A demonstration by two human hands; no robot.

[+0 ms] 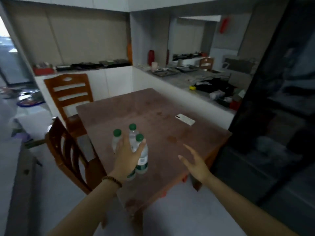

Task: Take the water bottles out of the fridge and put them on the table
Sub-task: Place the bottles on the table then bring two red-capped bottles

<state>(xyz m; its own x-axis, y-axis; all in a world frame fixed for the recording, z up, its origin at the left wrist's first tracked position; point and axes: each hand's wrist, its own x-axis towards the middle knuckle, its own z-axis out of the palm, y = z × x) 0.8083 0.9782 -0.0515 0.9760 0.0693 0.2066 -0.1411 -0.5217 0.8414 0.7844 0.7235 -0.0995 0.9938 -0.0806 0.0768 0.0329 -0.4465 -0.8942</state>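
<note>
while left hand (127, 156) touches the bottles (142, 161), right hand (196, 165) hovers open.

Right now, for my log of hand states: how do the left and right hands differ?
The left hand is at the water bottles, fingers across them; the right hand is over bare table, apart from them. The left wrist wears a bead bracelet; the right wrist is bare. Both hands are open, fingers straight and spread.
</note>
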